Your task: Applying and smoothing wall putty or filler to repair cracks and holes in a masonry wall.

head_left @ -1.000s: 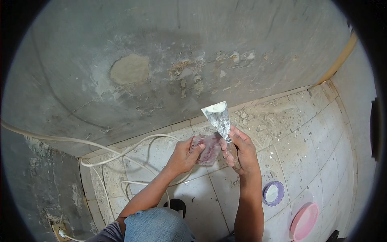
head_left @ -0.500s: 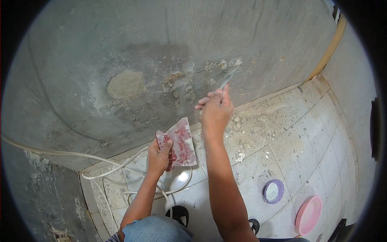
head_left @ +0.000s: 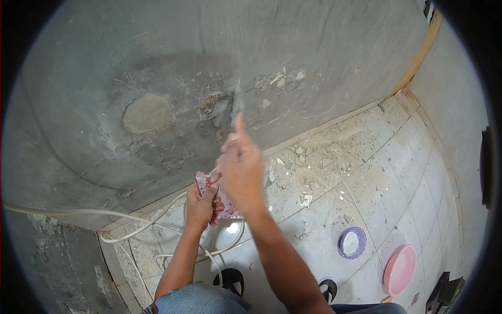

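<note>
My left hand (head_left: 200, 208) is closed around the red edge of a broad putty spreader (head_left: 223, 210), whose pale face is smeared red and white. My right hand (head_left: 243, 178) passes in front of the spreader and hides much of it. A slim putty knife (head_left: 238, 97), blurred by motion, points up from my right fist toward the grey wall (head_left: 172, 31). Behind its tip lies a rough, flaking strip of plaster (head_left: 212, 104). To the left, a smooth round beige patch (head_left: 149, 113) shows on the wall.
Plaster chips (head_left: 308, 157) and dust lie on the white floor tiles along the wall. A small purple bowl (head_left: 342, 248) with pale paste and a pink basin (head_left: 388, 277) stand at the right. A white cable (head_left: 125, 238) loops on the left, near a black sandal (head_left: 236, 280).
My right hand has swung left and slightly down with the putty knife, from the right end of the flaking strip to in front of the spreader. The view has shifted slightly.
</note>
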Demonstrator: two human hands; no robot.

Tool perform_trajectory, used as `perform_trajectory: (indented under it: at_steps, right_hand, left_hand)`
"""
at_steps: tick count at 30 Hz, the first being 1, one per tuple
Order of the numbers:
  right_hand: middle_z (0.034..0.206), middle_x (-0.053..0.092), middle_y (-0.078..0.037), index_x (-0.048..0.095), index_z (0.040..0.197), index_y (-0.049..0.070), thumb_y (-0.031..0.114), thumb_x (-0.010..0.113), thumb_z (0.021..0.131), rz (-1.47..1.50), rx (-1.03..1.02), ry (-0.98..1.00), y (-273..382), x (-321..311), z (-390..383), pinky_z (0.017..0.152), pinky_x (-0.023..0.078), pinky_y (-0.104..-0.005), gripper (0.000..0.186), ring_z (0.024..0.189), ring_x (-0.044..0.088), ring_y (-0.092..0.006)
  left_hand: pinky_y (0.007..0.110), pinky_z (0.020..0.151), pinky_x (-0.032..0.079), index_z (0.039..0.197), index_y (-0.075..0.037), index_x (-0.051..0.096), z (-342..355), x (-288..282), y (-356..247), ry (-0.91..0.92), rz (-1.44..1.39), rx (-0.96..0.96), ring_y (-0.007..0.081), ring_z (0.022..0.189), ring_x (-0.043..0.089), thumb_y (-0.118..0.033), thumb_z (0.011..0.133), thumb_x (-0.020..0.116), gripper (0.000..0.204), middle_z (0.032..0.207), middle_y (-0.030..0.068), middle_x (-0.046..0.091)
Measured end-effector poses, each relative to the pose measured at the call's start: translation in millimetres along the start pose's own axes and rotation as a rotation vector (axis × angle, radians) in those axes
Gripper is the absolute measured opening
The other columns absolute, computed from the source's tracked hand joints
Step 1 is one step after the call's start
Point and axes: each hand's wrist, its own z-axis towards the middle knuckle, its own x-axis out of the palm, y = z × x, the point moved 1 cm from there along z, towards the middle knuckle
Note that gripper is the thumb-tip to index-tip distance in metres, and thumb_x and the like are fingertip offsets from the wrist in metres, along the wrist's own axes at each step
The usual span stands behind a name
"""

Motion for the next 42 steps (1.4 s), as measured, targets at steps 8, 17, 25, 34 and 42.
perform_trajectory:
  at_steps: [8, 17, 25, 34, 42]
  right_hand:
    - [0.092, 0.065, -0.025, 0.047, 0.131, -0.005, 0.007, 0.048, 0.088, -0.433, -0.031, -0.161, 1, -73, 66, 0.076, 0.048, -0.0441, 0.045, 0.083, 0.064, -0.0374]
    - [0.092, 0.063, -0.026, 0.048, 0.13, -0.005, 0.005, 0.046, 0.087, -0.444, 0.125, -0.049, 34, -84, 48, 0.077, 0.047, -0.0454, 0.044, 0.085, 0.062, -0.0401]
    - [0.071, 0.058, -0.012, 0.049, 0.132, 0.002, 0.014, 0.045, 0.095, -0.126, 0.082, 0.223, 6, -58, -3, 0.059, 0.049, -0.0349, 0.039, 0.055, 0.055, -0.0189]
    - [0.087, 0.065, -0.01, 0.049, 0.125, 0.0, 0.019, 0.044, 0.098, 0.409, 0.625, 0.572, -14, -199, -8, 0.056, 0.05, -0.0256, 0.033, 0.061, 0.058, -0.0121]
    - [0.079, 0.064, -0.005, 0.057, 0.118, 0.0, 0.014, 0.041, 0.098, -0.612, 0.933, 0.276, 50, -331, -48, 0.053, 0.048, -0.0219, 0.029, 0.058, 0.056, -0.0084]
  left_hand:
    - [0.023, 0.053, 0.043, 0.087, -0.003, 0.059, -6, 11, -6, 0.015, -0.015, -0.012, 0.0055, 0.059, 0.051, -0.011, 0.091, 0.055, 0.009, 0.074, -0.0011, 0.058]
    - [0.023, 0.049, 0.044, 0.085, -0.005, 0.056, -4, 11, -5, 0.021, -0.074, -0.028, 0.0065, 0.054, 0.05, -0.011, 0.091, 0.055, 0.009, 0.07, -0.0017, 0.054]
    - [0.022, 0.048, 0.043, 0.087, -0.004, 0.056, -1, 7, -11, -0.013, -0.081, -0.069, 0.0069, 0.054, 0.05, -0.01, 0.09, 0.056, 0.007, 0.072, -0.0007, 0.056]
    - [0.022, 0.053, 0.045, 0.091, -0.003, 0.058, 7, 30, 11, 0.084, -0.159, -0.113, 0.0075, 0.06, 0.055, -0.01, 0.089, 0.058, 0.007, 0.075, 0.0006, 0.06]
    - [0.025, 0.062, 0.049, 0.094, -0.002, 0.059, 24, 21, 49, 0.321, -0.133, -0.322, 0.0092, 0.065, 0.06, -0.012, 0.088, 0.059, 0.011, 0.079, 0.0027, 0.063]
